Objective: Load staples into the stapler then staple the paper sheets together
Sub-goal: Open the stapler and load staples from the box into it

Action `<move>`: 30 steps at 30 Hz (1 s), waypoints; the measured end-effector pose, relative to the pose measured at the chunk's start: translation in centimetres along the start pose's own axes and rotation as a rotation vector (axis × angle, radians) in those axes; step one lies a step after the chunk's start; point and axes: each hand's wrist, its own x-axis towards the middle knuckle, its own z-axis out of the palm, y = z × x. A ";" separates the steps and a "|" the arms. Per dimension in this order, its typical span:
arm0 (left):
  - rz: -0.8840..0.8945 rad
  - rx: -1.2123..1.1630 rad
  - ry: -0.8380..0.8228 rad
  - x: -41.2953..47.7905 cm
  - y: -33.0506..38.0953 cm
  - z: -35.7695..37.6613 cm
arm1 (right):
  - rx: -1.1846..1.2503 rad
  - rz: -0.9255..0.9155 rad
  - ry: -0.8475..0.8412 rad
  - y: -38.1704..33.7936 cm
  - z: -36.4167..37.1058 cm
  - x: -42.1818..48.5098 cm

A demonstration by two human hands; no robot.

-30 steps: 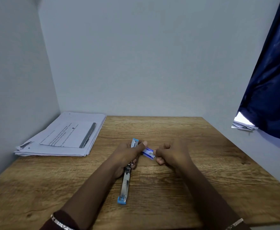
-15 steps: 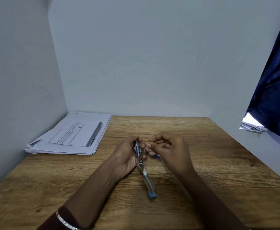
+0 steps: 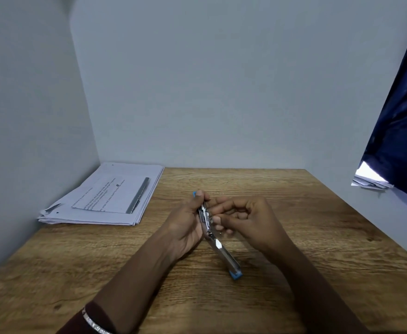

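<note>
At the middle of the brown wood-grain worktop (image 3: 306, 237), the person's left hand (image 3: 185, 222) grips a silver metal stapler with blue plastic ends (image 3: 219, 245), which is opened out long. The thumb lies along the stapler's far half and the other fingers wrap behind it. One blue end peeks out beyond the thumb tip, while the other slants toward the person and to the right, low at the wood; whether it touches cannot be told. The right hand (image 3: 253, 218) sits just beside the left, its fingers (image 3: 221, 204) curled inward with their tips against the exposed metal channel of the far half. Whether they pinch anything there is too small to tell. Well apart from both hands, in the far left corner against the wall, rests a stack of white printed paper sheets (image 3: 106, 189) with a slim dark grey pen-like bar (image 3: 138, 195) lying on top. A dark blue curtain (image 3: 404, 131) hangs at the right edge. A silver bracelet (image 3: 94, 324) circles the left wrist.
</note>
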 end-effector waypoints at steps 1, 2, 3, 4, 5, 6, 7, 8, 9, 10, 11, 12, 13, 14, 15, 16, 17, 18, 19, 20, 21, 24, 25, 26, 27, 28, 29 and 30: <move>0.001 -0.032 -0.008 0.1 0.1 -0.1 | 0.012 0.003 -0.017 0.0 0.0 0.0; 0.005 -0.050 -0.012 0.2 0.1 -0.2 | 0.013 -0.004 -0.004 -0.1 0.1 -0.1; 0.009 -0.058 -0.016 0.3 0.1 -0.4 | 0.008 -0.021 0.032 -0.1 0.2 0.0; 0.011 -0.067 -0.024 0.2 0.1 -0.4 | 0.002 -0.046 0.075 -0.1 0.2 0.0; 0.009 -0.085 -0.037 0.2 0.1 -0.3 | -0.001 -0.074 0.110 -0.2 0.2 0.1; 0.001 -0.112 -0.053 0.2 0.1 -0.3 | 0.000 -0.098 0.132 -0.2 0.3 0.2; -0.008 -0.138 -0.070 0.1 0.1 -0.2 | 0.000 -0.114 0.142 -0.1 0.5 0.2; -0.017 -0.160 -0.083 0.0 0.2 -0.1 | -0.009 -0.123 0.149 -0.1 0.7 0.2; -0.024 -0.171 -0.094 -0.1 0.2 0.0 | -0.032 -0.131 0.156 -0.1 0.9 0.2; -0.026 -0.168 -0.100 -0.2 0.2 0.1 | -0.068 -0.145 0.164 0.0 1.0 0.2; -0.027 -0.151 -0.095 -0.2 0.2 0.1 | -0.104 -0.159 0.168 0.1 1.1 0.2; -0.029 -0.137 -0.083 -0.2 0.2 0.2 | -0.127 -0.165 0.168 0.1 1.1 0.2; -0.030 -0.132 -0.069 -0.2 0.2 0.3 | -0.132 -0.161 0.164 0.1 1.1 0.2; -0.029 -0.135 -0.058 -0.2 0.2 0.3 | -0.124 -0.150 0.158 0.1 1.0 0.2; -0.028 -0.139 -0.052 -0.3 0.1 0.4 | -0.112 -0.138 0.152 0.1 0.9 0.2; -0.029 -0.143 -0.051 -0.2 0.1 0.3 | -0.105 -0.127 0.148 0.1 0.8 0.2; -0.031 -0.147 -0.054 -0.2 0.1 0.3 | -0.100 -0.116 0.144 0.0 0.8 0.2; -0.033 -0.156 -0.061 -0.2 0.1 0.2 | -0.091 -0.104 0.141 0.0 0.8 0.2; -0.038 -0.169 -0.071 -0.2 0.1 0.1 | -0.076 -0.089 0.138 -0.1 0.8 0.2; -0.042 -0.177 -0.081 -0.2 0.1 0.0 | -0.059 -0.073 0.136 -0.2 0.8 0.2; -0.042 -0.178 -0.087 -0.2 0.1 -0.1 | -0.051 -0.060 0.134 -0.2 0.8 0.2; -0.029 -0.166 -0.099 -0.1 0.1 -0.4 | -0.115 -0.072 0.121 -0.3 0.7 0.3; -0.023 -0.162 -0.100 0.0 0.1 -0.4 | -0.139 -0.079 0.112 -0.3 0.7 0.3; -0.017 -0.154 -0.096 0.0 0.1 -0.5 | -0.155 -0.084 0.107 -0.4 0.8 0.3; -0.013 -0.146 -0.089 0.0 0.1 -0.5 | -0.165 -0.090 0.110 -0.4 0.9 0.4; -0.012 -0.138 -0.079 0.0 0.1 -0.6 | -0.169 -0.098 0.120 -0.3 0.9 0.5; -0.013 -0.132 -0.068 0.0 0.1 -0.6 | -0.165 -0.105 0.131 -0.3 1.0 0.5; -0.015 -0.130 -0.060 0.1 0.1 -0.6 | -0.156 -0.106 0.142 -0.3 1.1 0.6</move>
